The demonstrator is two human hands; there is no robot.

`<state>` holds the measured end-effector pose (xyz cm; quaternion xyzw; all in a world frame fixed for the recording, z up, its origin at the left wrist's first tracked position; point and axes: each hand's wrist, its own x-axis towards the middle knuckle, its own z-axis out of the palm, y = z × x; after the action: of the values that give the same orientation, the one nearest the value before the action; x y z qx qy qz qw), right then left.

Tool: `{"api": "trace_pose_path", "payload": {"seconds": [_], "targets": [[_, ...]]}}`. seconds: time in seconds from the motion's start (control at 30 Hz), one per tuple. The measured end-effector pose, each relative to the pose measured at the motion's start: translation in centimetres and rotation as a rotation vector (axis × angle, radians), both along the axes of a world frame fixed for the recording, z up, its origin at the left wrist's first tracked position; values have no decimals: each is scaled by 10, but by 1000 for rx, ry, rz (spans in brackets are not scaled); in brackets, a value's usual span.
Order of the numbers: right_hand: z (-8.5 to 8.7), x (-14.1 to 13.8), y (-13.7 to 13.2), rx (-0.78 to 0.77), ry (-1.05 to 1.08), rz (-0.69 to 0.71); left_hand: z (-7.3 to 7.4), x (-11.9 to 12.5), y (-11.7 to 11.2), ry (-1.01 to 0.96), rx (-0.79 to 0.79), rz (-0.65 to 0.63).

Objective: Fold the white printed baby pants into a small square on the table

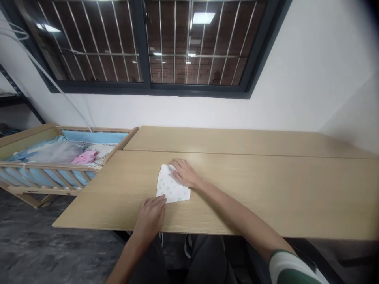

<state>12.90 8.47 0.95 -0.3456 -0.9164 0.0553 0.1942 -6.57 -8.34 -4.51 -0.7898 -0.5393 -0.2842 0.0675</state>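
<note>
A small white folded cloth [172, 187] with a faint pale print lies flat on the light wooden table [266, 189]. At its lower left corner is my left hand [151, 213], fingers close together and bent over the edge, gripping the corner; the thumb is hidden. My right hand [185, 173] rests palm down across the cloth's upper right side, fingers stretched out and slightly apart.
Left of the table stands a wooden crib [59, 167] with blue lining, holding a pink cloth [85, 157] and other bedding. A white wall and a barred window [145, 51] rise behind. The table's front edge is just before my legs [204, 256].
</note>
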Motion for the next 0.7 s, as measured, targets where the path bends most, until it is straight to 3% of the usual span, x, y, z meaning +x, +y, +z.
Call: {"api": "trace_pose_path", "payload": {"seconds": [0.13, 0.23, 0.33, 0.5, 0.6, 0.7], "targets": [[25, 33, -41, -232, -22, 46, 2, -34, 16, -21, -9, -82], [35, 54, -55, -412, -163, 124, 14, -39, 30, -34, -66, -131], [33, 59, -55, -438, -188, 136, 32, -35, 44, -195, -221, -129], [18, 43, -28, -442, 76, -38, 50, -32, 73, -547, -433, -156], [8, 31, -9, -438, 205, -192, 45, -30, 96, -663, -454, -185], [1, 22, 3, -413, 191, -372, 34, -24, 122, -644, -399, -73]]}}
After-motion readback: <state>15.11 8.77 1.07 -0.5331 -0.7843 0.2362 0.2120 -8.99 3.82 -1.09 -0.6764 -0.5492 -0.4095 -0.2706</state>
